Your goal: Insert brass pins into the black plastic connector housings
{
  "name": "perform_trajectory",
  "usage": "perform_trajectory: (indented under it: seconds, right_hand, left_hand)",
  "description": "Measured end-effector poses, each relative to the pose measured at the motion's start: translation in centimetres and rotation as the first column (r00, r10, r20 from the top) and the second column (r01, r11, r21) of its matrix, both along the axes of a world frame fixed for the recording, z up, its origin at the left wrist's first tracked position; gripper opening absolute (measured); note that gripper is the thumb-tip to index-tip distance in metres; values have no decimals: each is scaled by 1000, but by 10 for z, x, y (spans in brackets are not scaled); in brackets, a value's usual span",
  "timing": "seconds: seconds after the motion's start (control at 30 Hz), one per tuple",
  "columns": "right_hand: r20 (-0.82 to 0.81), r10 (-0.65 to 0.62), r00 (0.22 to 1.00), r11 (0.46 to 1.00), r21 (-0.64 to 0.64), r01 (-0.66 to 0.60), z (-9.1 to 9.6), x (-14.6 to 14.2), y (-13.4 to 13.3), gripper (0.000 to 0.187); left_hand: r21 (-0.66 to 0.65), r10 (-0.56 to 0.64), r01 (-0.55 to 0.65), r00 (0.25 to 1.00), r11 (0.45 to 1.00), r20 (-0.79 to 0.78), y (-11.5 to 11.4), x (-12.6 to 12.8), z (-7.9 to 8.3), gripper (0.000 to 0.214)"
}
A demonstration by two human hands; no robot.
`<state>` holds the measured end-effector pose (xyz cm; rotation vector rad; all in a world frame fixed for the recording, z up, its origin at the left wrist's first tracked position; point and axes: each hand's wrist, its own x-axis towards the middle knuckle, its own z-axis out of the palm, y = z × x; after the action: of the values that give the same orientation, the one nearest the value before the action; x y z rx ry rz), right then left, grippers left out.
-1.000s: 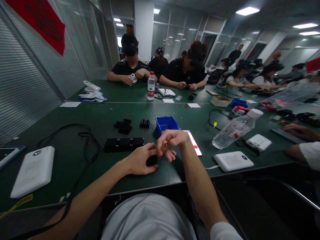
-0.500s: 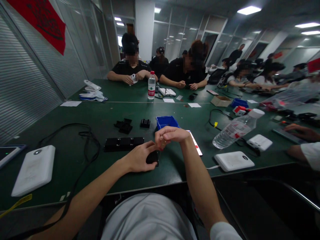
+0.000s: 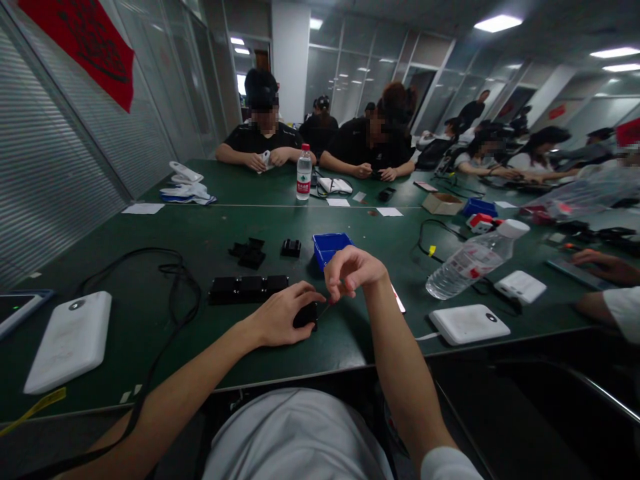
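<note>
My left hand (image 3: pixel 280 319) rests on the green table (image 3: pixel 150 320) near the front edge, fingers wrapped round a small black part (image 3: pixel 305 315). My right hand (image 3: pixel 353 272) hovers just right of it, fingers curled in a pinch on a thin dark pin-like piece that points down at the black part. A row of black parts (image 3: pixel 247 288) lies just beyond my left hand. A blue bin (image 3: pixel 327 245) sits behind my right hand.
Loose black parts (image 3: pixel 249 252) lie mid-table. White power banks (image 3: pixel 67 341) (image 3: pixel 469 324), a black cable (image 3: pixel 170 280), a tipped water bottle (image 3: pixel 473 260) and a phone (image 3: pixel 399 301) surround me. Several people sit across the table; another person's hand (image 3: pixel 603 263) is at right.
My right hand has moved down and slightly right, from holding a small piece up above the black part to pinching at its right side. My left hand stayed put.
</note>
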<state>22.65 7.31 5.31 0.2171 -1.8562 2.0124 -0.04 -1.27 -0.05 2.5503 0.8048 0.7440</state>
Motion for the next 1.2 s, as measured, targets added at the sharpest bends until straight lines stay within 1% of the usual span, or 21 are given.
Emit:
perform_trajectory:
  seconds: [0.07, 0.17, 0.27, 0.37, 0.5, 0.63, 0.77, 0.83, 0.93, 1.03, 1.13, 1.2]
  right_hand:
    - [-14, -18, 1000, 1000, 20, 18, 0, -2, 1, 24]
    - [-41, -54, 998, 998, 42, 56, 2, -8, -1, 19]
    - [-59, -57, 997, 998, 32, 59, 3, -11, -2, 16]
    - [-37, -29, 999, 1000, 6, 30, 3, -11, -2, 19]
    - [-1, 42, 999, 996, -78, -42, 1, -8, -2, 21]
    - [4, 44, 999, 987, -157, -43, 0, -8, -4, 25]
    - [10, 103, 995, 983, -156, -100, 2, -8, -7, 24]
    - [20, 112, 993, 984, -141, -109, 3, -8, -7, 21]
    - [40, 79, 996, 993, -95, -75, 3, -7, -6, 20]
    - [44, 17, 999, 998, -62, -14, 2, -10, -3, 21]
    - [19, -42, 999, 998, -53, 43, 0, -15, -1, 22]
    - [-5, -52, 999, 998, -40, 52, 0, -17, 0, 24]
  left_hand:
    - [0, 8, -8, 1000, 1000, -6, 0, 0, 0, 51]
    - [-3, 23, -24, 1000, 1000, -20, 0, 0, -1, 51]
    - [-12, 37, -38, 999, 999, -36, 0, 0, -2, 48]
    - [-9, 41, -41, 999, 999, -35, 1, 1, -3, 47]
    - [-5, 29, -29, 999, 1000, -22, 1, 2, -4, 45]
    - [-19, 41, -41, 999, 999, -36, 1, 2, -4, 43]
    - [-21, 43, -45, 998, 999, -55, 0, 3, -2, 42]
    - [-22, 51, -52, 997, 998, -67, 0, 3, -1, 42]
    - [-14, 47, -48, 997, 999, -63, -1, 3, -1, 44]
    - [-7, 39, -39, 998, 999, -53, 0, 2, -3, 43]
    - [-6, 36, -36, 998, 999, -45, 1, 2, -5, 46]
    - [-6, 40, -40, 998, 999, -44, 1, 2, -6, 48]
